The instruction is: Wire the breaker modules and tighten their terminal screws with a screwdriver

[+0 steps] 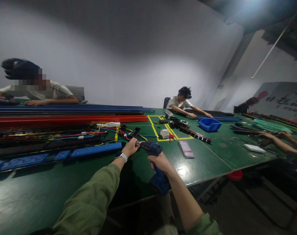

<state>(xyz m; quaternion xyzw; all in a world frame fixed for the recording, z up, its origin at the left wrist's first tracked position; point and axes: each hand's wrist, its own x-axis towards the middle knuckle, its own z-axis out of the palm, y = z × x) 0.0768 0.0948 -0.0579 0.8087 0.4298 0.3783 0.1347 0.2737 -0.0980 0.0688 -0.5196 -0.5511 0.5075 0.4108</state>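
My right hand (161,162) is wrapped around the grip of a blue cordless drill (152,148), which points left. Its front end meets the fingertips of my left hand (130,148). Those fingers are closed at the tip of the drill; what they pinch there is too small to make out. Just left of that hand lies the end of a long power strip with blue socket panels (96,149). A small black box-like part (135,133) rests behind my left hand, among red, yellow, green and blue wires (106,130).
Long red rails (65,120) and blue rails (72,108) lie across the green table (207,169). A white circuit breaker (165,133) sits inside yellow tape. Farther right stand a blue bin (209,124) and a white box (254,148). Several other people work around the table.
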